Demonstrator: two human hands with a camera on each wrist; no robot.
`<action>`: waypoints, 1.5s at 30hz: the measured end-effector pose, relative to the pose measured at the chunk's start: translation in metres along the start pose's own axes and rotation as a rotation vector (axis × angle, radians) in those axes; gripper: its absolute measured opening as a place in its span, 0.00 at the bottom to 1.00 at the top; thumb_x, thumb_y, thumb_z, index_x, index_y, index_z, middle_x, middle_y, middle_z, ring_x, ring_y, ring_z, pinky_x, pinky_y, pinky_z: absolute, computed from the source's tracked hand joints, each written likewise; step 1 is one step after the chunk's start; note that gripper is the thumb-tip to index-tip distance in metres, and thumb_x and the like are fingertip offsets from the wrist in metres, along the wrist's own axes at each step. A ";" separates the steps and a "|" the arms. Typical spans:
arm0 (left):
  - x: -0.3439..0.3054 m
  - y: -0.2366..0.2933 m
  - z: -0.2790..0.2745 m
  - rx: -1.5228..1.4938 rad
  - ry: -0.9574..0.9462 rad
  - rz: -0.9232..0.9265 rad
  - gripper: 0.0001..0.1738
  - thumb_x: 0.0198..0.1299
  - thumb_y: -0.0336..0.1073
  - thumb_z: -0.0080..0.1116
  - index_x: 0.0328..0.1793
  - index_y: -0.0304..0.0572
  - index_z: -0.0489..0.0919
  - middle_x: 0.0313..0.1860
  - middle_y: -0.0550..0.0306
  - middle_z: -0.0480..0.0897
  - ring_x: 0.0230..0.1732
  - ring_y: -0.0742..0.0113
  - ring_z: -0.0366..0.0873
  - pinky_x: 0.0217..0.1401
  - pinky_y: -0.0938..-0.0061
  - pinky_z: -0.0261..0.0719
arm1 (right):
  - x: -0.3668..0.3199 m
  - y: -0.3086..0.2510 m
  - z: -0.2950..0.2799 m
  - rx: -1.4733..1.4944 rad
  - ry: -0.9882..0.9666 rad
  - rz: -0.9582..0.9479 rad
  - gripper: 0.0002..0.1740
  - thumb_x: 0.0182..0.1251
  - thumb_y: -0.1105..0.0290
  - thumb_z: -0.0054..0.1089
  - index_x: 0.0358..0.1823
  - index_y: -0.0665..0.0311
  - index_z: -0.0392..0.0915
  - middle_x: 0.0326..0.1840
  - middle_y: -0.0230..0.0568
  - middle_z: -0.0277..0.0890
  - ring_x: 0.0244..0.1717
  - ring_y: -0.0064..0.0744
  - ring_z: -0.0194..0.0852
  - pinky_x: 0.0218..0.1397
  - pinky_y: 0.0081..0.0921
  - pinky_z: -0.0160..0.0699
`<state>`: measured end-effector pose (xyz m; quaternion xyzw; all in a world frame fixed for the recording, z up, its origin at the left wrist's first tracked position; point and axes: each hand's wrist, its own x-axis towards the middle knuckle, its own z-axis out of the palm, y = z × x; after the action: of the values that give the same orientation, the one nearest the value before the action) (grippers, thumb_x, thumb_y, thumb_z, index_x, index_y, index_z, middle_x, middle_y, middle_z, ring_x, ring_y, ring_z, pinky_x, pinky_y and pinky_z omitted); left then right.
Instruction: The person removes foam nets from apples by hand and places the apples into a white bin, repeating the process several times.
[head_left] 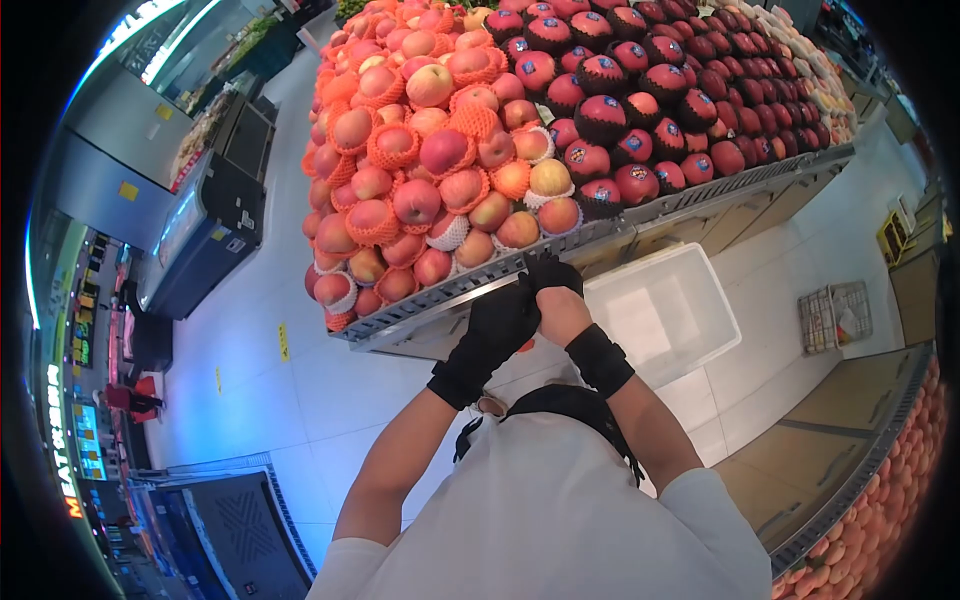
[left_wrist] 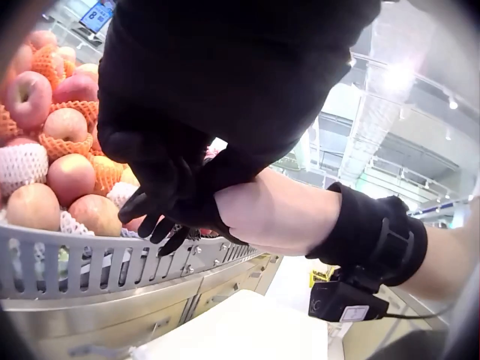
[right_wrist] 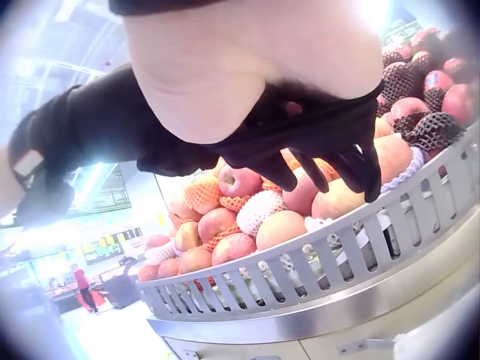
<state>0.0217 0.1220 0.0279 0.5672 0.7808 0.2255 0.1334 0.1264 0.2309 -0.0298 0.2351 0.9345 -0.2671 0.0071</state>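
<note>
My left hand (head_left: 503,322), in a black glove, meets my right hand (head_left: 563,310) just in front of the apple display. Its fingers pinch the edge of the black glove (head_left: 553,273) that covers only the front part of the right hand. The heel of the right hand is bare down to the wrist strap (head_left: 600,360). In the right wrist view the right hand's gloved fingers (right_wrist: 330,171) are spread loosely and point down, holding nothing. The left fingertips are partly hidden behind the hands. Close behind them lie red-yellow apples (head_left: 417,201), many in orange or white foam nets.
A grey slotted rail (head_left: 440,296) edges the apple stand. Dark red apples in black nets (head_left: 602,112) fill its right side. Below stands a white bin (head_left: 665,310). A wire basket (head_left: 835,317) is on the floor at right, and another fruit stand (head_left: 850,540) is behind.
</note>
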 end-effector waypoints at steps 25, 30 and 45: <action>-0.002 0.009 0.020 0.066 0.310 0.040 0.08 0.56 0.36 0.61 0.38 0.42 0.78 0.30 0.48 0.80 0.33 0.48 0.80 0.36 0.56 0.78 | 0.047 -0.023 -0.013 2.107 0.174 -0.210 0.27 0.81 0.62 0.42 0.77 0.62 0.55 0.74 0.46 0.62 0.74 0.40 0.63 0.77 0.34 0.63; -0.012 0.013 0.010 -0.011 0.123 0.227 0.06 0.56 0.33 0.59 0.39 0.42 0.79 0.32 0.46 0.80 0.36 0.44 0.80 0.40 0.55 0.78 | 0.061 -0.009 -0.022 1.822 0.394 -0.311 0.26 0.80 0.70 0.44 0.75 0.68 0.57 0.72 0.46 0.65 0.72 0.41 0.67 0.78 0.34 0.63; -0.020 0.000 -0.050 0.010 0.009 0.414 0.11 0.58 0.28 0.57 0.48 0.41 0.80 0.36 0.46 0.80 0.38 0.46 0.78 0.40 0.58 0.77 | 0.085 -0.033 -0.019 1.998 0.316 -0.369 0.24 0.79 0.64 0.47 0.72 0.58 0.58 0.69 0.46 0.67 0.67 0.47 0.70 0.70 0.44 0.72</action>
<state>0.0045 0.0924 0.0701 0.7153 0.6492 0.2466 0.0778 0.0385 0.2525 -0.0093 0.0187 0.2976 -0.8856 -0.3561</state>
